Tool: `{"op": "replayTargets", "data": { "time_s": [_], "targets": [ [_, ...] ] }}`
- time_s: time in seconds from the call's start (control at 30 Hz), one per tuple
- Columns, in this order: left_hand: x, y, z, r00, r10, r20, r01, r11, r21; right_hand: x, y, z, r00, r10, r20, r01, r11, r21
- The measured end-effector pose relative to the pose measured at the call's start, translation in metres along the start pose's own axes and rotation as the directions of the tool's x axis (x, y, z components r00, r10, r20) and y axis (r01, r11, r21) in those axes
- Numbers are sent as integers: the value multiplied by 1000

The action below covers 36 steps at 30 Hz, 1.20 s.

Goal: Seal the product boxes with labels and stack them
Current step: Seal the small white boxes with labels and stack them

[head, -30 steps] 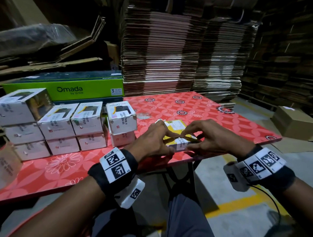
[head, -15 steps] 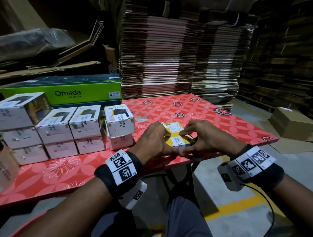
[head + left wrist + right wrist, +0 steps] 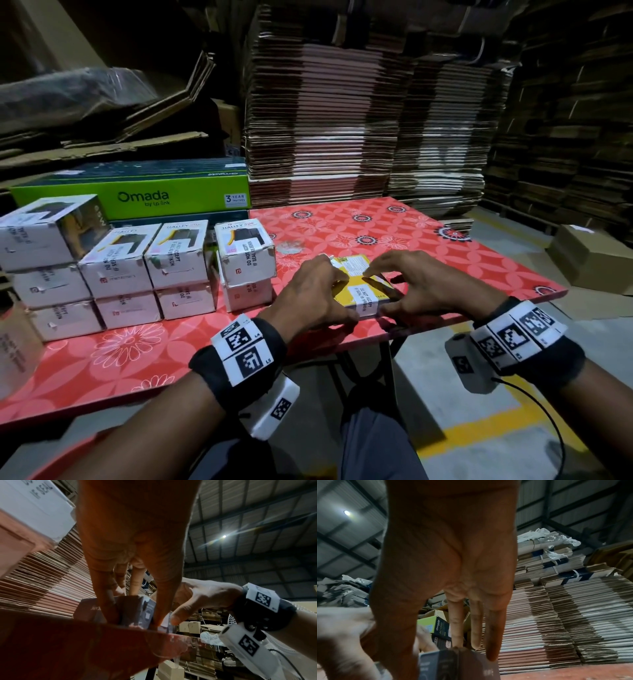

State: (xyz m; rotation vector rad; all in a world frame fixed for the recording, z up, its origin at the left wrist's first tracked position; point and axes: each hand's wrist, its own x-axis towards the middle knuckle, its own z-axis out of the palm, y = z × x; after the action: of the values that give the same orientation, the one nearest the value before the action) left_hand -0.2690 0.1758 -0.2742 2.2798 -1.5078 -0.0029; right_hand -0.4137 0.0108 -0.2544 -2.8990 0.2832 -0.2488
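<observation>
From the head view, I have the yellow box at the near edge of the red table, my left hand and right hand curled round its two sides. The white seal label wraps its near edge; if I lift before pressing it flat, I judge it may peel. Left of the box, the stacked white boxes stand close, so a careless swing could topple them.

In the left wrist view, fingers clamp the box near the table lip; a slip could drop it.

In the right wrist view, fingertips rest on the box.
</observation>
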Motion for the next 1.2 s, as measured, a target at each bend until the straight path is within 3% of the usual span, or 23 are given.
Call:
{"op": "replayTargets", "data": {
  "time_s": [0.1, 0.37, 0.5, 0.63, 0.73, 0.9, 1.2],
  "targets": [
    [2, -2, -1, 1000, -5, -7, 5, 999, -38, -1, -1, 4, 999, 18, 51, -19, 1000, 9],
    [10, -16, -8, 998, -56, 25, 57, 995, -78, -3, -10, 6, 1000, -11, -8, 11, 996, -87],
    [8, -20, -13, 994, -101, 34, 103, 990, -93, -1, -9, -3, 1000, -28, 14, 28, 1000, 13],
    [7, -2, -12, 996, -8, 93, 11, 999, -37, 8, 8, -15, 998, -29, 54, 22, 993, 114],
    [6, 17, -9, 998, 13, 64, -10, 999, -54, 19, 18, -15, 997, 9, 73, -12, 999, 40],
    [7, 31, 7, 1000, -10, 14, 9, 998, 60, 27, 24, -8, 991, 13, 134, -5, 998, -55],
    [11, 18, -3, 997, -58, 43, 60, 997, -47, 9, 16, -13, 996, 9, 90, 2, 993, -121]
  ]
}}
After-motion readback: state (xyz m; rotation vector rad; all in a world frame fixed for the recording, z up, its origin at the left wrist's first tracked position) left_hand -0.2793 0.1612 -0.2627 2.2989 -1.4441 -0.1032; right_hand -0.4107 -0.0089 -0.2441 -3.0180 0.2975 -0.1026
